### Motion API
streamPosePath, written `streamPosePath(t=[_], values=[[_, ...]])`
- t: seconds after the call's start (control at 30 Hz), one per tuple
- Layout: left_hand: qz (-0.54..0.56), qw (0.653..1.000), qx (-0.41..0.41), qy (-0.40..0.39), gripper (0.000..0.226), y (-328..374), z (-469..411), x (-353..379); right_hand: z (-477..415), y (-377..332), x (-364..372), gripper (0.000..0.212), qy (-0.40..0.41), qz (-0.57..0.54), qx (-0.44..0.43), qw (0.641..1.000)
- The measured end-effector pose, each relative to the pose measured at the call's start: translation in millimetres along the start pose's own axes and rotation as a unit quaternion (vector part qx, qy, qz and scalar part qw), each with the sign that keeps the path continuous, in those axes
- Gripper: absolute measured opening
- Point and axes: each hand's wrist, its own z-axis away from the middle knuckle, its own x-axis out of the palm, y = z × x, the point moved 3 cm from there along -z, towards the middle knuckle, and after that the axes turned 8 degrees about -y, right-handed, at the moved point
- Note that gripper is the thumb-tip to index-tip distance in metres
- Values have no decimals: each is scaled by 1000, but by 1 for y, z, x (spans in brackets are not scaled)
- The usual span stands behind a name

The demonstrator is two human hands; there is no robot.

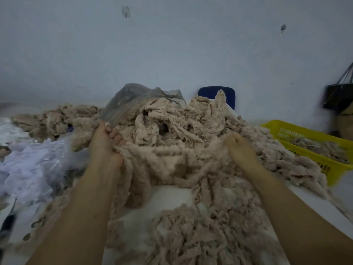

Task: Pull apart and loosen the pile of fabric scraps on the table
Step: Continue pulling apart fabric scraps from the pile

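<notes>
Here, a person's left hand (104, 142) and right hand (240, 148) were both sunk into the pile of fabric scraps (172, 121), a beige, lacy tangle heaped across the middle of the white table (172, 196) and spilling toward its near edge. The left hand's fingers were curled round a bunch of scraps at the pile's left side. The right hand was clenched in a fist on a clump of strands at the pile's right side. A band of scraps stretched between the two hands, with loose strips hanging from it toward the near side. A grey plastic bag (131, 96) lay crumpled against the far side of the pile, and a blue chair back (215, 92) stood behind it by the pale wall (172, 44). To the left lay rumpled white material (28, 165), touching the heap. At the right, a yellow basket (305, 129) held more beige scraps, just beside the pile's edge. A black bag (338, 98) hung at the far right. The frame was blurred at its edges.
</notes>
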Motion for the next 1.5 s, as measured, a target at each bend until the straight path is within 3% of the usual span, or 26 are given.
streamPosePath(t=[0.07,0.13,0.17,0.23,0.27,0.3,0.37,0.4,0.43,0.5,0.57,0.63,0.7,0.8,0.87,0.93,0.97,1.07,1.13,1.2,1.27,1.33,1.4,1.43,1.5], values=[[-12,1000,14,9,46,4,-12,-22,-1,5,-16,27,68,-23,26,997],[-6,994,-25,-111,48,-5,-13,-21,-1,11,-24,28,101,-37,35,994],[-59,992,19,-109,50,0,-13,-22,0,10,-24,29,106,-44,39,993],[-106,994,-10,-14,42,-9,-16,-25,-2,6,-20,31,105,-64,43,991],[-20,998,-59,13,42,-15,-16,-24,-2,4,-19,31,98,-68,40,992],[40,997,-40,51,45,-14,-13,-23,-2,1,-18,31,82,-55,37,994],[88,994,-13,68,47,-14,-7,-14,-4,1,-14,25,8,82,41,996],[113,991,-31,60,47,-17,-11,-9,-1,0,-8,20,-49,194,50,979],[123,990,-51,47,47,-20,-11,-2,4,0,1,30,-110,275,40,954],[128,989,-80,2,44,-28,-7,15,18,-16,34,71,-218,248,-68,941],[137,983,-104,-66,38,-38,-2,37,38,-47,74,83,-309,103,-159,932],[168,974,-116,-98,45,-42,1,53,45,-55,101,72,-324,49,-176,928],[195,969,-104,-107,55,-28,-8,51,40,-43,98,47,-272,68,-152,948],[93,993,2,-68,32,4,-24,25,31,-1,54,35,-155,142,-78,975],[78,996,37,-37,42,8,-35,5,32,23,19,36,-103,130,-35,986],[139,990,10,-18,62,-8,-34,2,35,26,1,44,-71,63,-15,995],[145,989,-16,-14,67,-18,-29,8,33,22,-1,58,-73,33,-15,997],[120,989,-81,-4,58,-49,-9,26,20,8,-3,75,-59,39,-34,997],[88,990,-108,-9,48,-58,1,33,9,13,-4,55,-77,163,-67,981],[52,992,-114,-21,40,-59,5,38,7,28,5,36,-174,345,-54,921],[32,988,-143,-47,37,-64,10,42,12,39,17,12,-223,397,-53,889],[-9,977,-193,-89,41,-71,18,43,14,22,19,30,-156,341,-101,921],[-97,959,-235,-127,48,-80,25,41,7,-7,5,25,-66,128,-70,987],[-149,944,-254,-146,49,-87,29,40,6,-23,-3,22,-51,-3,-46,998],[-226,911,-292,-183,53,-100,37,42,5,-50,-10,19,-70,-194,-32,978]])
